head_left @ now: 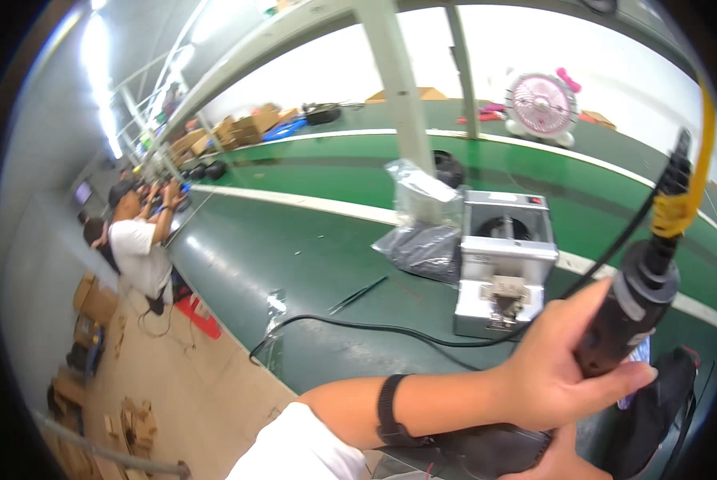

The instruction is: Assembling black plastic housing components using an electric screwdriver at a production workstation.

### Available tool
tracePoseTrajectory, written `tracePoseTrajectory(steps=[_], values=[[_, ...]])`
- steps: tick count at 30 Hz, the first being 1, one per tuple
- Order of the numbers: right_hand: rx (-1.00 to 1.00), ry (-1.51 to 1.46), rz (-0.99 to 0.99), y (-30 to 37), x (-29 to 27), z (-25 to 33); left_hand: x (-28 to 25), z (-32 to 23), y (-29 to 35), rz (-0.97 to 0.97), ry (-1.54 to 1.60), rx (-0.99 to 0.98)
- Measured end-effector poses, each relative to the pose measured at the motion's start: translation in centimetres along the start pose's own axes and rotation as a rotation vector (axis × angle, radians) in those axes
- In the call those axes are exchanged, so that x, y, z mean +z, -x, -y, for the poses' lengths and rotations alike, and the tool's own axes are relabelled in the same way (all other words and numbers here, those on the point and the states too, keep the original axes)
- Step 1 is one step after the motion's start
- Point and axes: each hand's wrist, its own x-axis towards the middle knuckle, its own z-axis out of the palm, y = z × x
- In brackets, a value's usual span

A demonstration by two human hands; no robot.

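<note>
My left hand (554, 364) is wrapped round the dark body of a power screwdriver (624, 316), held upright at the right. A yellow cord (706, 152) and a black cable run from its top end. Below it, my right hand (562, 460) shows only in part at the lower edge, its fingers against a black rounded piece (486, 452) that my left forearm partly covers. Just beyond my hands stands a silver screw feeder (498, 308) on the green workbench (342, 352). To the right lies another black curved piece (654, 416) with thin wires.
Tweezers (358, 294) and a black cable (374, 324) lie on the bench. Plastic bags (422, 240) lean beside the feeder. A pink fan (541, 106) stands beyond the green belt (318, 172). Co-workers (141, 248) sit at the far left; cardboard boxes (94, 300) are on the floor.
</note>
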Motion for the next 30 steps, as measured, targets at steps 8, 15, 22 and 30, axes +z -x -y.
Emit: tracePoseTrajectory(steps=[8,15,22,30], values=[[0.015,0.074,0.048,0.1,-0.5,-0.9,-1.1,1.6,-0.7,0.090,-0.133,0.109],[0.082,0.020,0.040,-0.2,-0.4,-0.5,-0.5,1.8,-0.9,0.022,-0.128,0.108],[0.170,-0.162,-0.044,-0.6,0.6,0.9,-0.7,0.9,-0.6,0.052,-0.105,0.040],[0.182,-0.160,0.026,-0.2,-0.5,0.2,-0.3,1.5,-1.0,-0.020,-0.162,0.072]])
